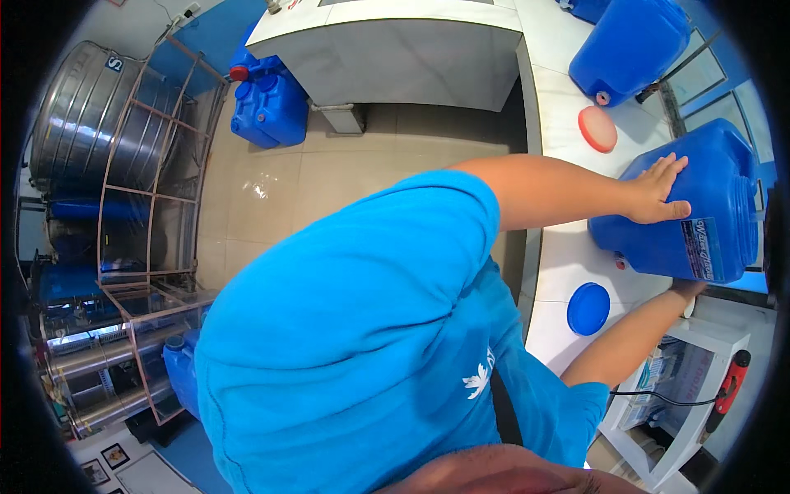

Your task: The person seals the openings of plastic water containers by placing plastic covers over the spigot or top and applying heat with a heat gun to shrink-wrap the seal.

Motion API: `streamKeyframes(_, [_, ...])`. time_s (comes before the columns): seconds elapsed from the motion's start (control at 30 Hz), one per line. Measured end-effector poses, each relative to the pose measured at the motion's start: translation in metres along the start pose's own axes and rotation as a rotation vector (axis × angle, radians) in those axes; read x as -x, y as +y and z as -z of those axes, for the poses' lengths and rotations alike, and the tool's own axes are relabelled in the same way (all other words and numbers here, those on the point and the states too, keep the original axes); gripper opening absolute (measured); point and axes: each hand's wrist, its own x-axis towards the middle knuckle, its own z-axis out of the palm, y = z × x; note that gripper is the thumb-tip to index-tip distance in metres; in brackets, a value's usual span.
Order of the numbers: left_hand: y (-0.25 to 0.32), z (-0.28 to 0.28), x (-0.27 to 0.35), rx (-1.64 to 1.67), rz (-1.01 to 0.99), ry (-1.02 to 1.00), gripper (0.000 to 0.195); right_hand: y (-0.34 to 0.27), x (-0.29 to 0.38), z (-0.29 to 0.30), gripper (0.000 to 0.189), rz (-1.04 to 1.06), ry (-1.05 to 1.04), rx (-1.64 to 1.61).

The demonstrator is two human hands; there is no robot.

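Observation:
A blue plastic water jug (654,167) stands on the white counter in front of me, its threaded neck towards the window side. My left hand (659,190) lies flat against its side, thumb spread from the fingers. On the opposite side my right hand (688,288) reaches up to the jug; its fingers are mostly hidden behind it. The jug bears a label (702,250) with writing and a small spigot fitting (620,260) low down. Nearer me lies a round blue lid (588,309). A red-rimmed round lid (597,129) rests beyond my left forearm.
Another blue jug (629,49) stands farther along the counter (555,259). Several blue containers (270,105) sit on the tiled floor. To one side are a metal frame (151,194) and a steel tank (92,123). A red-and-black corded tool (732,383) hangs by a white shelf (710,333).

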Motion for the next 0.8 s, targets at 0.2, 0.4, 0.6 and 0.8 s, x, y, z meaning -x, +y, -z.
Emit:
streamKeyframes(0.2, [0.000,0.006,-0.003,-0.021,0.086,-0.021,0.119,0.104,0.051,0.016,0.049,0.299,0.124,0.041])
streamKeyframes(0.4, [-0.010,-0.015,-0.014,-0.040,0.026,-0.005,0.103,0.076,0.135,-0.067,0.043,1.181,0.308,0.488])
streamKeyframes(0.6, [-0.015,0.036,0.007,0.252,-0.398,0.017,0.080,0.069,0.130,-0.150,0.081,1.546,0.291,1.156])
streamKeyframes(0.8, [0.030,0.013,-0.014,0.326,-0.613,-0.159,0.088,0.016,0.169,-0.157,0.055,1.407,0.030,1.061])
